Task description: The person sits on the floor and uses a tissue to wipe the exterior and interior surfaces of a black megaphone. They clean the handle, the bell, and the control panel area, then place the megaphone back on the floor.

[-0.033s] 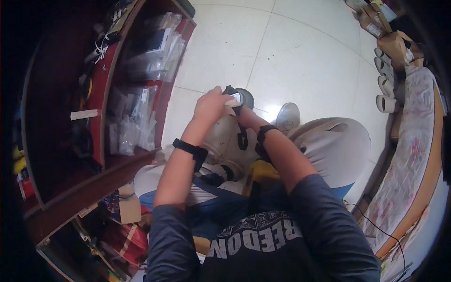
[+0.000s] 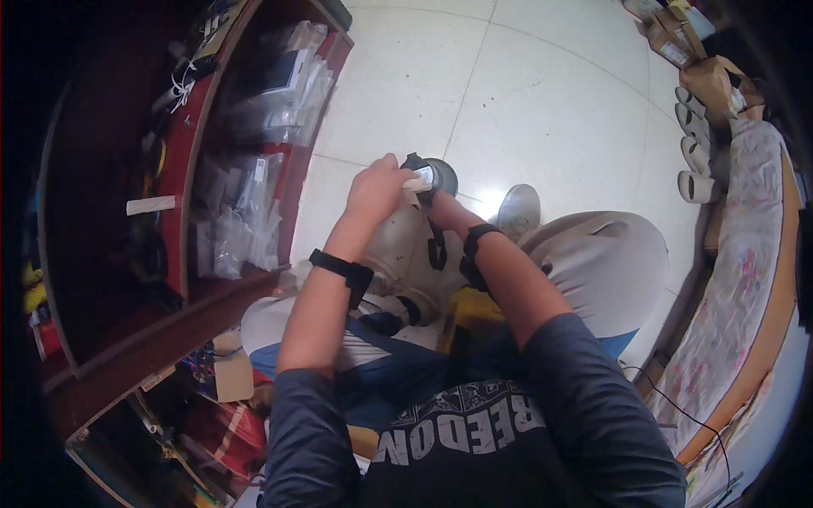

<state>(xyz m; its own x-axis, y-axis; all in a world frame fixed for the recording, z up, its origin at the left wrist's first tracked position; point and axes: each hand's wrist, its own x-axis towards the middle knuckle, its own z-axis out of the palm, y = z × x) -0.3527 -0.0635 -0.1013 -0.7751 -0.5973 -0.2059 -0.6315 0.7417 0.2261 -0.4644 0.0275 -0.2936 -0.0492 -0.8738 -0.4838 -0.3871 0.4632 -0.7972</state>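
**Grey device gripped over the lap**

Head view: grey and rounded, a small device (image 2: 430, 173) with a dark body and a shiny circular face sits between both hands, out over the person's knees and above the pale tiled floor (image 2: 542, 93). The left hand (image 2: 377, 188) curls over its near side, fingers closed on a whitish strip (image 2: 415, 184) lying against the device, probably to steady it. The right hand (image 2: 442, 206) comes from beneath and is mostly hidden; I cannot tell how far it is closed. Both wrists wear black bands. A worn, beige, lumpy bag (image 2: 402, 254) with black straps rests on the lap below, seemingly serving as a cushion. To the left, a dark red wooden shelf (image 2: 190, 161) holds crinkled clear plastic packets (image 2: 246, 220).
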